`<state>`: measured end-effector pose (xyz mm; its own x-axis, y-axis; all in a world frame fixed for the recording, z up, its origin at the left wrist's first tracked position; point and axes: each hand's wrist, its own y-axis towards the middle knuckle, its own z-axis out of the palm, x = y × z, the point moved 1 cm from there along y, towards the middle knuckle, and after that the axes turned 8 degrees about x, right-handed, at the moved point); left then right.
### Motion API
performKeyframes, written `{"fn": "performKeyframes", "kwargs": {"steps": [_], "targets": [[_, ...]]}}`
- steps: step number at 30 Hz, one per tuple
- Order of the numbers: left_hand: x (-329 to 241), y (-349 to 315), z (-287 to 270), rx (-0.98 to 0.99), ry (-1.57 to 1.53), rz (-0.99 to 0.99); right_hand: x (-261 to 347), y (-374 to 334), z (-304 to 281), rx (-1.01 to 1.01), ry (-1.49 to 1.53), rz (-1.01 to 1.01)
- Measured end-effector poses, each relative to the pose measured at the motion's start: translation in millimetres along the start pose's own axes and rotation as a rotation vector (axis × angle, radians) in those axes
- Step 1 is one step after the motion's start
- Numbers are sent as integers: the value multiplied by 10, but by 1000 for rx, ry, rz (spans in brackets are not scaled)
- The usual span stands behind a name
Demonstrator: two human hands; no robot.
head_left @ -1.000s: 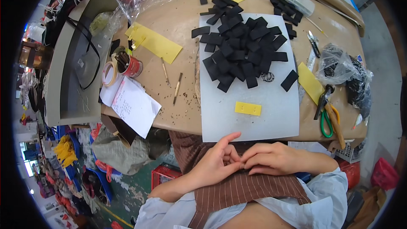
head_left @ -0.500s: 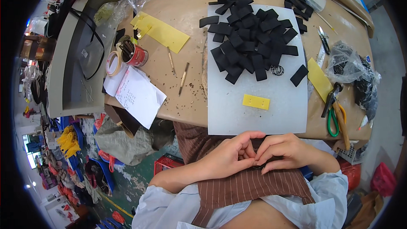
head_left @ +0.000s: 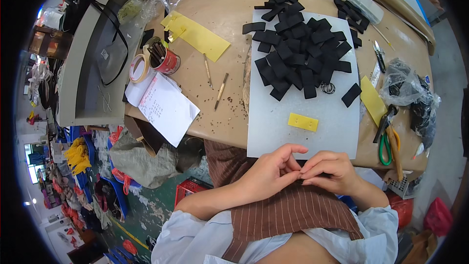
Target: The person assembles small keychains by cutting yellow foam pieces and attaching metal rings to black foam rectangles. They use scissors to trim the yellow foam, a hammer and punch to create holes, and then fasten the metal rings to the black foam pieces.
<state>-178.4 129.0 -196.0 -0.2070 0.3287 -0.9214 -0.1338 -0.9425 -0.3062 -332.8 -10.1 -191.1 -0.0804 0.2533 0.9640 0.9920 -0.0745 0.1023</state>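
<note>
My left hand (head_left: 273, 173) and my right hand (head_left: 330, 172) meet over my lap, just below the near edge of a white cutting board (head_left: 273, 134). Both are closed in a pinch with fingertips together; whatever they hold is too small or hidden to make out. Nearest to them on the board lies a small yellow card strip (head_left: 303, 122) with little holes. Beyond it is a heap of short black folded fabric bands (head_left: 300, 44). One black band (head_left: 351, 95) lies apart at the right, close to some thin black rings (head_left: 328, 88).
Left on the brown table (head_left: 195, 100) are a notepad (head_left: 168, 110), a tape roll (head_left: 139, 68), a red can (head_left: 169, 62) of rods and two thin hand tools. At right lie snips (head_left: 379, 56), green-handled scissors (head_left: 385, 149), a hammer-like tool (head_left: 394, 151) and plastic bags (head_left: 400, 83).
The view has shifted slightly, so the table appears farther right. My hands stay pinched together, raised a little, with the left fingers slightly repositioned.
</note>
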Motion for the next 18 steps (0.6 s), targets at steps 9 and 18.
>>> {"fn": "performKeyframes", "kwargs": {"steps": [9,18], "targets": [[-390,498,-1266,-477,1101,422,-228,-155,-707,-423,-529,116],[-301,660,-1371,-415,1353,484,-306,39,-701,-498,-1022,49]]}}
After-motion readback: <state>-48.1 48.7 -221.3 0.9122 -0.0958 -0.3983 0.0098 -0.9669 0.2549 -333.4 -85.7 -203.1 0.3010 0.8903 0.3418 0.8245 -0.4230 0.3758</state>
